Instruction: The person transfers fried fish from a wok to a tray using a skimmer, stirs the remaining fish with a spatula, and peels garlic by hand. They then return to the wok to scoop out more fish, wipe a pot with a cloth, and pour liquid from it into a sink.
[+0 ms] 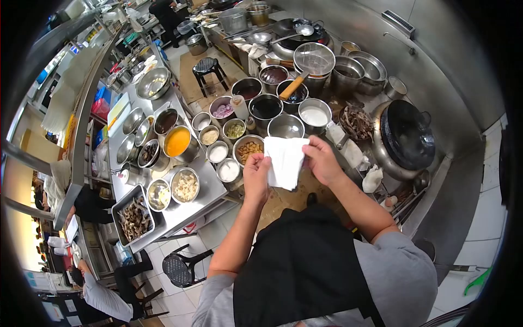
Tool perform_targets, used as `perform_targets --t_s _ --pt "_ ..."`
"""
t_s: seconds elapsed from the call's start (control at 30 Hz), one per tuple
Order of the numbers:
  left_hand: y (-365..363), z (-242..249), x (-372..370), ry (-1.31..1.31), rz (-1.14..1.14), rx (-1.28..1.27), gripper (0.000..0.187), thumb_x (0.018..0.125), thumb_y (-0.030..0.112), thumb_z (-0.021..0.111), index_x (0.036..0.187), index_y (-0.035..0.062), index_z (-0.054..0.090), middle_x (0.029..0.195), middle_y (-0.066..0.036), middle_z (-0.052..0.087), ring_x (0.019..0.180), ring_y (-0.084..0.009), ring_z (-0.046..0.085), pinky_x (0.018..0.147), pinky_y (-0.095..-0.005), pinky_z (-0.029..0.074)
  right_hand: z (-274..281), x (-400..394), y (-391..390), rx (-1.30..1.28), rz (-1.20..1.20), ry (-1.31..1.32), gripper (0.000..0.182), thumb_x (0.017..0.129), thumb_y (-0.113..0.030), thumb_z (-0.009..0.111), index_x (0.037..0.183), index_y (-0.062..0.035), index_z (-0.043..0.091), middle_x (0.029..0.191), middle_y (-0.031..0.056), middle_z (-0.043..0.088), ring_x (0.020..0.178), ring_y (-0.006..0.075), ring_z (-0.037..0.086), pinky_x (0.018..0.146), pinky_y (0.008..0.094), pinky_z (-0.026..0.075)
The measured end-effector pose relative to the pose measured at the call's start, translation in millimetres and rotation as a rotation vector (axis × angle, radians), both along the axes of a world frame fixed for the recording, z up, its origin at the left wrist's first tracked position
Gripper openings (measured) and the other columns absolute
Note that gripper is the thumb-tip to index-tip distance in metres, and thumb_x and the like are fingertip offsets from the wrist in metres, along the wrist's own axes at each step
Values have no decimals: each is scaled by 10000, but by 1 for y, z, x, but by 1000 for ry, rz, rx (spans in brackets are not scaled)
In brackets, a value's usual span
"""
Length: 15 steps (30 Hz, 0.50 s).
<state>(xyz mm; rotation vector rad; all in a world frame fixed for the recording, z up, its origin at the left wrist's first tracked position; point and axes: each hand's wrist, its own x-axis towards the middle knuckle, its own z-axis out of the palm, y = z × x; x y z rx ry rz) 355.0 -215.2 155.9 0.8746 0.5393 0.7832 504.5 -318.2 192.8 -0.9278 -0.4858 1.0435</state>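
Note:
A folded white cloth (285, 163) hangs between my two hands in front of my apron. My left hand (256, 173) pinches its left edge, and my right hand (322, 158) grips its upper right corner. Just beyond the cloth stands a metal pot of clear liquid (286, 127). A bowl of brown nuts or beans (249, 150) is close to my left hand, partly hidden by it. Right of the cloth, a pot of white contents (315, 114) stands near a bowl of dark dried pieces (357, 122).
A wok (408, 134) sits on the stove at the right. On the left counter are a pot of orange liquid (178, 141) and a tray of dark pieces (133, 219). Black stools (182, 268) stand on the floor. A seated person (106, 294) is at lower left.

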Motion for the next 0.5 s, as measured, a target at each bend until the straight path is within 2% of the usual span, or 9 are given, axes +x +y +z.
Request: perform_targets --t_s 0.03,0.1,0.3,0.37,0.4,0.47,0.5 --pt "2 1 8 -18 41 6 76 890 34 549 959 38 517 831 -26 606 712 -70 556 645 -210 453 1 12 -3 46 -71 53 21 876 -76 540 864 -65 552 818 20 592 703 104 588 673 265 511" --pt "4 4 24 -33 85 18 76 894 29 538 964 38 509 838 -30 605 717 -76 559 650 -215 457 -13 44 -6 24 -97 -11 89 854 -58 551 785 -94 508 719 -17 561 601 58 534 527 205 440" --pt "2 -6 86 18 117 125 84 913 49 514 994 36 497 901 -39 582 794 -81 539 721 -234 453 -21 96 -15 76 -220 86 132 830 -38 581 753 -100 493 715 -12 571 607 59 546 537 211 460" --pt "-1 1 108 -2 99 94 111 918 65 513 1023 38 490 923 -40 573 822 -81 532 743 -234 447 -30 117 -17 91 -192 93 74 825 -23 569 854 -75 525 811 23 604 690 86 591 593 224 496" --pt "-3 4 119 4 101 92 111 918 65 513 1023 38 490 923 -40 573 822 -81 532 743 -234 447 -34 126 -18 88 -190 99 74 825 -23 569 854 -75 525 811 23 604 690 86 591 593 224 496" --pt "-6 8 138 54 60 121 149 910 84 535 1041 39 480 934 -39 563 841 -85 527 756 -232 444 -18 135 -20 46 -175 221 235 817 2 553 1047 -37 526 945 63 618 786 119 620 680 253 522" --pt "-8 6 148 59 62 116 149 910 84 535 1041 39 480 934 -39 563 841 -85 527 756 -232 444 -18 140 -20 40 -173 225 235 817 2 553 1047 -37 526 945 63 618 786 119 620 680 253 522"
